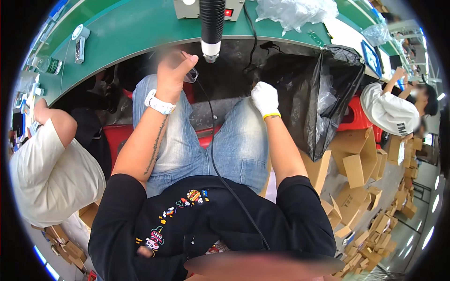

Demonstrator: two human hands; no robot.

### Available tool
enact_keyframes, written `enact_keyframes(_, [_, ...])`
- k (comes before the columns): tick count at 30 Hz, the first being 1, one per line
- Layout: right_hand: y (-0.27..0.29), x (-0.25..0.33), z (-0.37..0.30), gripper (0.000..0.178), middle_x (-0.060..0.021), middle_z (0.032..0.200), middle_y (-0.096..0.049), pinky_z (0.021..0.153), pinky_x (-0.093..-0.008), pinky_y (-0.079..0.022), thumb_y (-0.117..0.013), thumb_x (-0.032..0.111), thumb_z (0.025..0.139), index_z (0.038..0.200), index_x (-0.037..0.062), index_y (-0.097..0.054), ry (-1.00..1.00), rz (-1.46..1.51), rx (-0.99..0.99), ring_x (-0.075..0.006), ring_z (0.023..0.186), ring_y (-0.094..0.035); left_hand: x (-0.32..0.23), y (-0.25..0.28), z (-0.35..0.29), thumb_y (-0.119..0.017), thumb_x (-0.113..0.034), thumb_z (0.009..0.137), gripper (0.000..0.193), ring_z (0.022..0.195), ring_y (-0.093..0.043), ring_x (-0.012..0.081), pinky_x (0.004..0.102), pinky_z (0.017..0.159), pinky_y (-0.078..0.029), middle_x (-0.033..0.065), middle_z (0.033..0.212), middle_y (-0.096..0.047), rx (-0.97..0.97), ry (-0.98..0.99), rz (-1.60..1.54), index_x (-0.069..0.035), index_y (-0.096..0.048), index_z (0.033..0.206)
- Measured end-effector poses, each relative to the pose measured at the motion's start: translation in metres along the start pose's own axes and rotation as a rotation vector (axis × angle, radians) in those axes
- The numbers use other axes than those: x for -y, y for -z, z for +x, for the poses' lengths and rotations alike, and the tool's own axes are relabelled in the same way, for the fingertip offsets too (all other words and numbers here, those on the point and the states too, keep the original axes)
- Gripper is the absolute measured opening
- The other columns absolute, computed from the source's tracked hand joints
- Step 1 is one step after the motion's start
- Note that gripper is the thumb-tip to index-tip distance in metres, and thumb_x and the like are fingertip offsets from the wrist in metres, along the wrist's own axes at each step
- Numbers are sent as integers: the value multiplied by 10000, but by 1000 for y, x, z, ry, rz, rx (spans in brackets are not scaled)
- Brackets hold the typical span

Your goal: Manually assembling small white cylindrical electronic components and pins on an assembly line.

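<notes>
Head view: black bag holding clear plastic; open cardboard box nearby.

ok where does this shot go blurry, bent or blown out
Head view: the left hand is smeared at its far side; another blurred patch lies near the bottom edge; the green table bows along its edge; ceiling lights at far right blow out white; the gloved right hand looks sharper.

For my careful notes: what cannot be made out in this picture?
In the head view:
- Left hand: blur hides most of the fingertips.
- Gloved right hand: its back hides the palm.
- Pale box: the upper edge cuts it off.
- Black bag: its walls hide whatever lies deeper.
</notes>
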State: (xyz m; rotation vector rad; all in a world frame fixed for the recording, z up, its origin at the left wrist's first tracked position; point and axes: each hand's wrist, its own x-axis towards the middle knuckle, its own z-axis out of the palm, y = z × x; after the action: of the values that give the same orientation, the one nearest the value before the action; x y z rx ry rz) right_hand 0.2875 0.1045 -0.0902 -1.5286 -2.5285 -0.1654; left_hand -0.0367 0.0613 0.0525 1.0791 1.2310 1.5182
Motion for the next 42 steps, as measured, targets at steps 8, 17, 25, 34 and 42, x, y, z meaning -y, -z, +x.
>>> enact_keyframes(8, [-6, -25, 9, 186, -121, 769, -663, 679, -459, -540, -599, 196, 852, 718, 101, -686, -121, 57, -69, -324, 749, -679, 6, 1, -4, -783, -143, 882, 164, 799, -543, 72, 251, 733, -426, 0, 893, -646, 76, 86, 12, -44, -653, 900])
enact_keyframes(17, [152, -164, -10, 114, -133, 791, -670, 658, -461, -530, -730, 235, 723, 746, 123, -740, -475, -542, -383, -343, 776, -666, 9, 19, -8, -767, -89, 879, 162, 894, -586, 91, 265, 815, -466, 9, 979, -665, 74, 114, 66, -31, -658, 983])
enact_keyframes(25, [99, -300, 5, 321, -84, 1017, -677, 779, -401, -511, -668, 343, 956, 1108, 63, -716, -1116, 1355, -826, -176, 889, -605, 9, 18, 8, -710, -144, 896, 363, 975, -673, 139, 306, 876, -525, 68, 1103, -700, 110, 70, 150, 8, -632, 1216])
enact_keyframes(34, [117, -122, -16, 351, -122, 1168, -628, 974, -392, -508, -554, 277, 1032, 1226, -11, -612, -635, 771, -1101, -250, 1074, -603, 15, 0, 1, -625, -387, 1014, 461, 923, -695, 244, 417, 821, -589, 97, 1041, -671, 272, 732, -744, -100, -499, 1353])
enact_keyframes(42, [109, 184, 0, 457, -97, 1159, -631, 817, -338, -580, -701, 39, 902, 1325, 20, -531, -662, 2086, -63, -180, 946, -650, 20, -1, -21, -676, -157, 984, 305, 1106, -676, 269, 449, 977, -546, 124, 1154, -675, 257, 337, -449, -80, -526, 1238])
